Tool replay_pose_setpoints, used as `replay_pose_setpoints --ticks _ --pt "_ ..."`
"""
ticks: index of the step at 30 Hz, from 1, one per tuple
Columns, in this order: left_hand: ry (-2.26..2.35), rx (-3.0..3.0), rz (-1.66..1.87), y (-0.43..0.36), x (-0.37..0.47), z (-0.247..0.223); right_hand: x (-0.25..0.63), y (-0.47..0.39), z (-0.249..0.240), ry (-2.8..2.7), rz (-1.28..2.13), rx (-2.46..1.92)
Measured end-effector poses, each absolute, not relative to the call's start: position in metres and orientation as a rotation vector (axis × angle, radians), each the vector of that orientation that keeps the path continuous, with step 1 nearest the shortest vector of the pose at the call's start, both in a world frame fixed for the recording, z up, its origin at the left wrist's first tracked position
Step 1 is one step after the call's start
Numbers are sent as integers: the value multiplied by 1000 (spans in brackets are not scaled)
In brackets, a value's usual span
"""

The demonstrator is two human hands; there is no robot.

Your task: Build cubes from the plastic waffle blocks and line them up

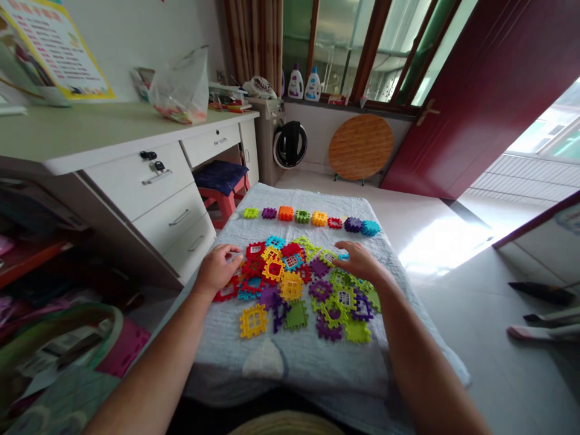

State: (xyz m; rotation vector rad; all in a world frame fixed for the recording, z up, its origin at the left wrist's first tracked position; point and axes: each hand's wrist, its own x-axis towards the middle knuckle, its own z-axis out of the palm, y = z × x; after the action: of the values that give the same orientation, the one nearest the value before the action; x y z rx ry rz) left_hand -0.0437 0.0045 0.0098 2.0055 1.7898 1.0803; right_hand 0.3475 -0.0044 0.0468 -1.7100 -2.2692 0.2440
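A loose heap of flat plastic interlocking building tiles (291, 286) in red, yellow, blue, purple and green spreads over the cloth-covered table (267, 362). At the heap's left edge is my left hand (220, 266), fingers apart and curved toward the red tiles (255, 249), holding nothing. My right hand (357, 260) hovers at the right edge, its fingers spread near a green tile (327, 257). Beyond the heap runs a row of stacked or joined tiles, from a lime one (251, 212) on the left past an orange block (286, 213) to a blue one (370, 228).
On the left stands a desk (113, 130) with drawers and a plastic bag (181, 90) on top. A stool (222, 178) is beside it. Farther back are a washing machine (270, 139) and a round wooden board (361, 147). A red door (453, 90) stands at right.
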Motion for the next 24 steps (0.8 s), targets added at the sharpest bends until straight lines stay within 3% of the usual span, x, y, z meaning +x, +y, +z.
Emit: replay_pose_setpoints --ticks 16,24 --pt "1600 1774 1107 -1 -24 19 337 2 24 -2109 75 -1756" --pt "1597 1784 1087 -1 -24 17 344 8 18 -1839 334 -1559"
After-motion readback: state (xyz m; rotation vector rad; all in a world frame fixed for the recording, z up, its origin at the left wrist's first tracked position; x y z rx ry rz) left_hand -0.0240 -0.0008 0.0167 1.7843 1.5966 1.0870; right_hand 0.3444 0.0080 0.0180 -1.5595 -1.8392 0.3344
